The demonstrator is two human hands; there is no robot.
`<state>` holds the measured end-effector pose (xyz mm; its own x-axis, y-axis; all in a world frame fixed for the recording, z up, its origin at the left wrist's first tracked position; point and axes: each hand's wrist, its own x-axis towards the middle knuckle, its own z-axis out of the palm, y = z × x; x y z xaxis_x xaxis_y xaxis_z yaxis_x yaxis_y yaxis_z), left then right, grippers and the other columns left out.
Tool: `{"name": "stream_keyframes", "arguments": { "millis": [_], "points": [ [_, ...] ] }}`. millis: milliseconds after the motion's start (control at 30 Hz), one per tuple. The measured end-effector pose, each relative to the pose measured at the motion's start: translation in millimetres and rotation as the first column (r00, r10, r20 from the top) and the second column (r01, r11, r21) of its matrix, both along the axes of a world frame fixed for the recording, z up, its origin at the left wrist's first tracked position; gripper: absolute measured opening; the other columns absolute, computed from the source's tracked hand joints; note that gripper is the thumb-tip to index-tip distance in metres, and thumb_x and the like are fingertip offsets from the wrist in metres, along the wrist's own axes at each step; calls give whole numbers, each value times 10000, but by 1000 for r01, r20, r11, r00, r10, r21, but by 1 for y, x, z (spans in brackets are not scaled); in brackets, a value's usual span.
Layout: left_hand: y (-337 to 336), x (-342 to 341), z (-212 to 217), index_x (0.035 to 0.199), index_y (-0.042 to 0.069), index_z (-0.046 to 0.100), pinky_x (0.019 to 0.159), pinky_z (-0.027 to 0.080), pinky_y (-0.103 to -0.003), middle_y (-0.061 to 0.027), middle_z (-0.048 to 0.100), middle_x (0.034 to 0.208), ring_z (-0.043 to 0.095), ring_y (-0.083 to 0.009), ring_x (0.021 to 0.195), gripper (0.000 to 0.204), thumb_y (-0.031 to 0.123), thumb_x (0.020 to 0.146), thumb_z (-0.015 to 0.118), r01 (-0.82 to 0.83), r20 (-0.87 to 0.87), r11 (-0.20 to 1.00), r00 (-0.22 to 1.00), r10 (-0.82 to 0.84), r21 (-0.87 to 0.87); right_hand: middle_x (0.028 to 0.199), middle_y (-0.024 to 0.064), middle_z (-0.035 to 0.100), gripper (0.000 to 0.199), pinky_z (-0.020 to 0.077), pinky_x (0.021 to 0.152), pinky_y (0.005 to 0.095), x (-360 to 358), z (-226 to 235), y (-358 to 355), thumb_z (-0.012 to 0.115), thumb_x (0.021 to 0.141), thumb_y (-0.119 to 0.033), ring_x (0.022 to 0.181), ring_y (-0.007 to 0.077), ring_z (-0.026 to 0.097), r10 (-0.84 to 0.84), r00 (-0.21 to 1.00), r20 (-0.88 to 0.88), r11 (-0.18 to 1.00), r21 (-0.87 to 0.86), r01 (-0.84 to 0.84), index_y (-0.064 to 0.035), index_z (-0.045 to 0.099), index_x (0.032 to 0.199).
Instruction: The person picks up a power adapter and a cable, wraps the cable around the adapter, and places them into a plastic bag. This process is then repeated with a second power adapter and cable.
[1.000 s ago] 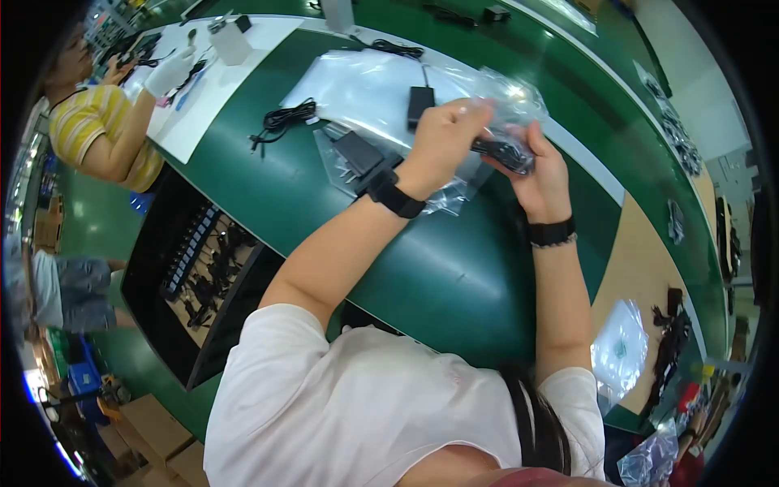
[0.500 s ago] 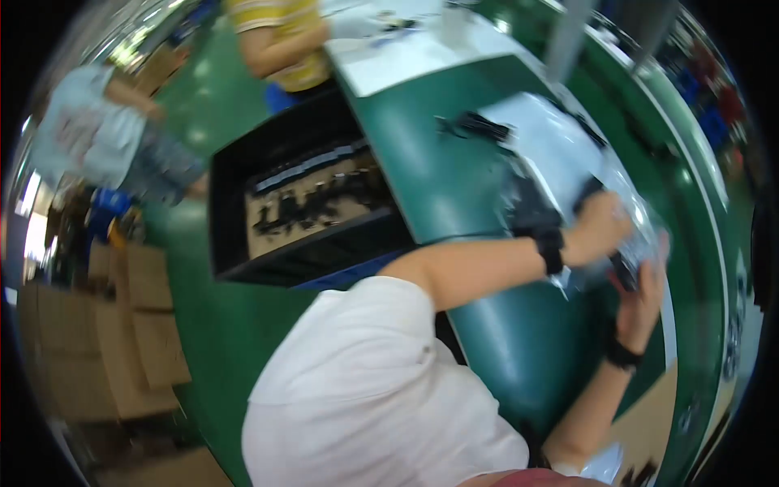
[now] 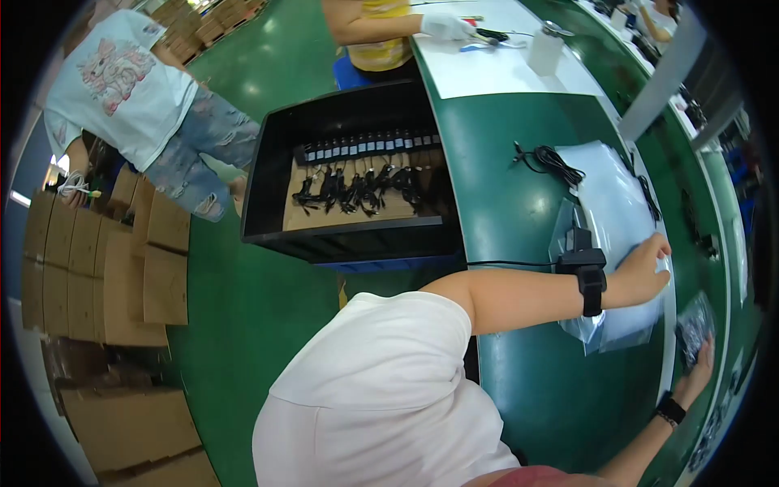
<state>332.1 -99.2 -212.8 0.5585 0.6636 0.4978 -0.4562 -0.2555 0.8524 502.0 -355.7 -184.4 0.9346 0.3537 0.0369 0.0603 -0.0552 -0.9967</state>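
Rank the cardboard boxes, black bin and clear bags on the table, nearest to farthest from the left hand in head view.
1. Clear bags: right by the left hand.
2. Black bin: left of the table.
3. Cardboard boxes: stacked far left.

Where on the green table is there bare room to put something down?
Two patches of the table: one between the bin, the white worktop and the black cable; another below the left forearm, between the shirt and the right forearm. It is crowded around the left hand, with bags and the adapter.
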Motion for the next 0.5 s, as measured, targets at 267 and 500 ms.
{"name": "stream_keyframes", "arguments": {
  "millis": [267,500],
  "points": [
    [11,-32,54,764,27,461,573,384,-416,-157,505,694,495,-338,667,80,-11,701,493,79,64,990,994,-86,116,1282,112,446,365,382,938,358,95,-78,-163,468,850,-208,1157,228,449,414,740,531,-335,-667,666,-156,509,1209],
    [21,-2,36,770,35,525,626,419,-399,-124,545,725,512,-315,708,48,40,729,549,-51,62,952,997,34,301,1076,230,549,485,458,795,424,111,-40,-38,528,802,-442,983,372,538,380,785,489,33,-855,517,-78,554,1122]
  ]
}}
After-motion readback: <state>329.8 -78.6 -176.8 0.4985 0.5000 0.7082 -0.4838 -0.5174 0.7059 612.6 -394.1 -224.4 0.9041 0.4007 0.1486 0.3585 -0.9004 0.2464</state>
